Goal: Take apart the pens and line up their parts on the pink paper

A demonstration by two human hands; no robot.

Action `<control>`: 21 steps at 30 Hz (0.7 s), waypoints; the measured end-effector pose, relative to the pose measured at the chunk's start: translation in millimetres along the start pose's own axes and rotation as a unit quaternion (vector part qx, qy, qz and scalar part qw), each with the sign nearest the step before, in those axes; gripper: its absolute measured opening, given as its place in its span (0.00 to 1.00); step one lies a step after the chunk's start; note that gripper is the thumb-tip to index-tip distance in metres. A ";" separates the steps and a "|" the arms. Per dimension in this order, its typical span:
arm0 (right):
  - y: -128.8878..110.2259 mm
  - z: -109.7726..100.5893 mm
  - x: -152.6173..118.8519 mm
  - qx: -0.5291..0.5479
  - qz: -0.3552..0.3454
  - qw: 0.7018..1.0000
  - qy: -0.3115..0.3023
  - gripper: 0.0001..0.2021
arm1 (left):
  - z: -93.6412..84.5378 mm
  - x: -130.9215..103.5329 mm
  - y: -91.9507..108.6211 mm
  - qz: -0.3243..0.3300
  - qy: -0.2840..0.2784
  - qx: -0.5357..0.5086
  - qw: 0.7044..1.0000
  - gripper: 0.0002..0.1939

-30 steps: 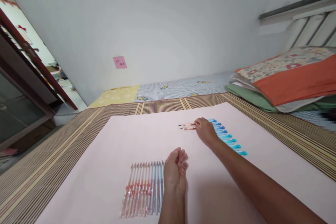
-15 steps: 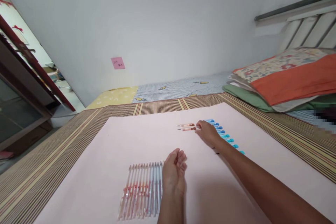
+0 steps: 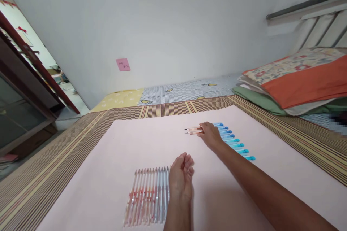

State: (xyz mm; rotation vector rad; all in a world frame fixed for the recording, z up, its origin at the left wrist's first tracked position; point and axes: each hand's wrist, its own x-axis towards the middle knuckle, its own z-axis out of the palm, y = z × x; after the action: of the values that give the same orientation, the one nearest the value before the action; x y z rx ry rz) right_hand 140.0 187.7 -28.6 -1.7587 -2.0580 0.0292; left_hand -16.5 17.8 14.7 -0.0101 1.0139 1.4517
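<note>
Two pink pens with dark tips lie side by side, tips to the left, on a pale pink sheet. My right hand is closed over their right ends, thumb and fingers around them. Just right of it, several pens with blue and turquoise caps form a slanting column, partly behind the hand. My left hand rests on its side, fingers loosely curled and apart, nothing visible in it. It lies against the right edge of a row of several slim clear pens with reddish and bluish barrels.
A striped mat surrounds the sheet. Behind it lie yellow and checked cloth and a grey wall with a pink note. Folded orange and green bedding is piled at the right, below a rail. A doorway is at the far left.
My right hand has moved slightly left and closed over the ends of the two pink pens. My left hand has barely moved. The view has shifted slightly.
</note>
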 end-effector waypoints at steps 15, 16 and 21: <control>-0.2 3.1 1.6 0.053 0.049 0.997 -0.037 0.16 | -0.4 0.5 -1.5 -0.001 -0.001 -0.003 1.000 0.02; -0.8 3.4 2.0 0.054 0.050 0.997 -0.037 0.16 | -0.4 0.8 -1.6 -0.002 0.002 -0.003 1.000 0.02; -2.8 3.4 2.1 0.054 0.049 0.997 -0.038 0.09 | -0.8 1.8 -2.6 -0.003 0.001 -0.002 1.000 0.02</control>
State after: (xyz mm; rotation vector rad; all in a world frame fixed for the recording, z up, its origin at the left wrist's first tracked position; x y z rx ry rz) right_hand 136.0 190.1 -30.2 -1.8158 -1.9819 0.2357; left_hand -15.2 18.3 11.7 -0.0170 1.0124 1.4482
